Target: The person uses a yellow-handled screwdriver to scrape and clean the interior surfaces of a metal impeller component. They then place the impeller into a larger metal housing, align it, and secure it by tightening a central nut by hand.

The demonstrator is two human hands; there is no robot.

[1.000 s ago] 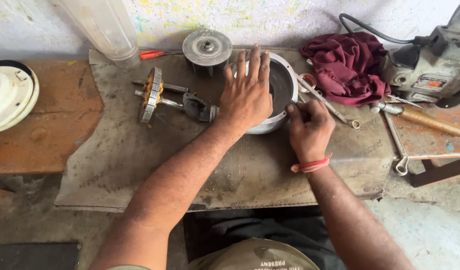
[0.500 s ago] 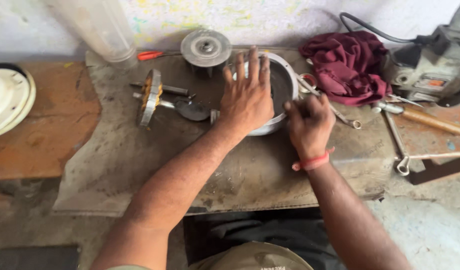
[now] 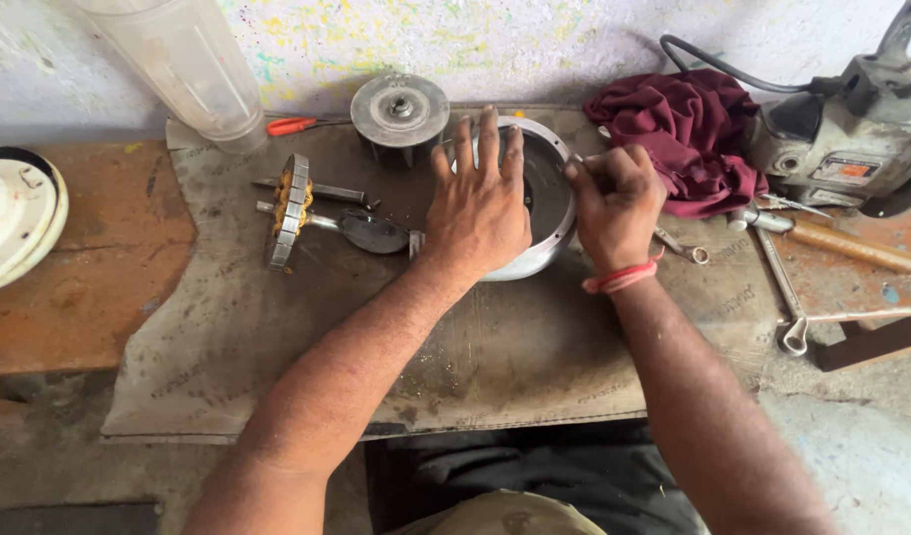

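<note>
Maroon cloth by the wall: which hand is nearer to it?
Right. The right hand works at the round housing's right rim, just beside the maroon cloth. The left hand lies flat on the housing, farther away.

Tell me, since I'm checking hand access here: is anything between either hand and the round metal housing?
Nothing visible stands between. The left hand lies flat on top of the round metal housing, fingers spread over its rim. The right hand is at the housing's right edge, closed on a thin metal tool whose tip meets the rim.
</note>
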